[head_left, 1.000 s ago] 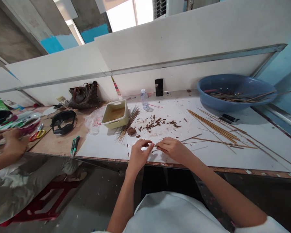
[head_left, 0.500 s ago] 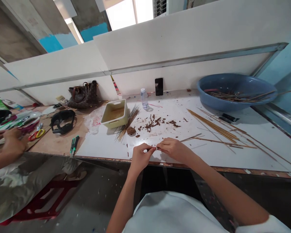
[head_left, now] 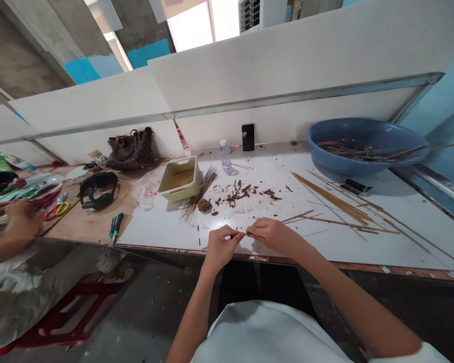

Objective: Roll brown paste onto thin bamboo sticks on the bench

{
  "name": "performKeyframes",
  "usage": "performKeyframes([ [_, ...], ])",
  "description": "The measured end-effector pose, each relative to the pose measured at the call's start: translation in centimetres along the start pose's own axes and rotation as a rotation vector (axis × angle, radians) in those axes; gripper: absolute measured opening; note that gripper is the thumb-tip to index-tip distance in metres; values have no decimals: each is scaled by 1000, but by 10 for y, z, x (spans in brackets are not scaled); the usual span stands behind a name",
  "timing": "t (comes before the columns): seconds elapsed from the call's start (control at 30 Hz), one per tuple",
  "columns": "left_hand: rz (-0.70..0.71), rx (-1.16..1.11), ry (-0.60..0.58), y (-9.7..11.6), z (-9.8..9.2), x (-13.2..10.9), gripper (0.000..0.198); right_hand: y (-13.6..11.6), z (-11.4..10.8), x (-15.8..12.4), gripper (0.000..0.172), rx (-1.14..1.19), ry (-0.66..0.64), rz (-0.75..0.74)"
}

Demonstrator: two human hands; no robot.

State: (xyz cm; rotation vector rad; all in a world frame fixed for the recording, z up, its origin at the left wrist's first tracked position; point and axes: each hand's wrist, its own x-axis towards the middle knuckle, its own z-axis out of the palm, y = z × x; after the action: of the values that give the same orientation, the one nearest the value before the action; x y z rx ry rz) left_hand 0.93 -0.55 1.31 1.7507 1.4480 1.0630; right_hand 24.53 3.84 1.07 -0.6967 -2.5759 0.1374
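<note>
- The person's left hand point(head_left: 220, 247) and right hand point(head_left: 272, 236) were close together at the near edge of the worktop point(head_left: 162, 227), right in front of the person at 12 o'clock.
- The grip of each hand was shut, with the fingers pinched on a thin stick point(head_left: 242, 234). The fingertips of the two hands were almost touching.
- The thin stick lay between the two hands and was so thin that it was hard to see.
- At 2 o'clock, a bunch of long wooden sticks point(head_left: 335, 204) lay on the worktop, not far from the right hand.
- Farther off at 2 o'clock sat a big blue basin point(head_left: 335, 164) with more sticks point(head_left: 371, 152) in it.
- At 12 o'clock, small brown chips point(head_left: 238, 194) were scattered just past the hands, with a brown lump point(head_left: 204, 204) beside them.
- At 11 o'clock, a fan of thin sticks point(head_left: 200, 194) leaned on a cream tray point(head_left: 176, 191).
- A water bottle point(head_left: 224, 156) and a black phone point(head_left: 248, 137) stood near the back wall.
- At 10 o'clock there were a handbag point(head_left: 130, 151), a black mask point(head_left: 98, 190) and red and yellow scissors point(head_left: 56, 209).
- At 9 o'clock, another person's hand point(head_left: 18, 224) rested over some bags.
</note>
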Motion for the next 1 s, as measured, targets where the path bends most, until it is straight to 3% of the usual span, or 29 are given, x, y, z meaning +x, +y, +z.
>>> performKeyframes([
  [0.33, -34, -7, 51, -5, -7, -8, 18, 0, -9, -4, 11, -10, -32, 3],
  [0.53, -48, -16, 45, -7, -17, -8, 24, 4, -12, -13, 55, 8, 22, 70],
  [0.73, -3, -8, 75, -11, -22, -9, 26, 8, -16, -23, 26, 11, 79, 132],
  [0.8, 60, 53, 105, -12, -22, -6, 23, 10, -14, -25, 25, 17, 83, 139],
  [1.0, 251, 420, 291, -1, -9, 13, 41, 25, 3, -20, 28, -75, 47, 202],
])
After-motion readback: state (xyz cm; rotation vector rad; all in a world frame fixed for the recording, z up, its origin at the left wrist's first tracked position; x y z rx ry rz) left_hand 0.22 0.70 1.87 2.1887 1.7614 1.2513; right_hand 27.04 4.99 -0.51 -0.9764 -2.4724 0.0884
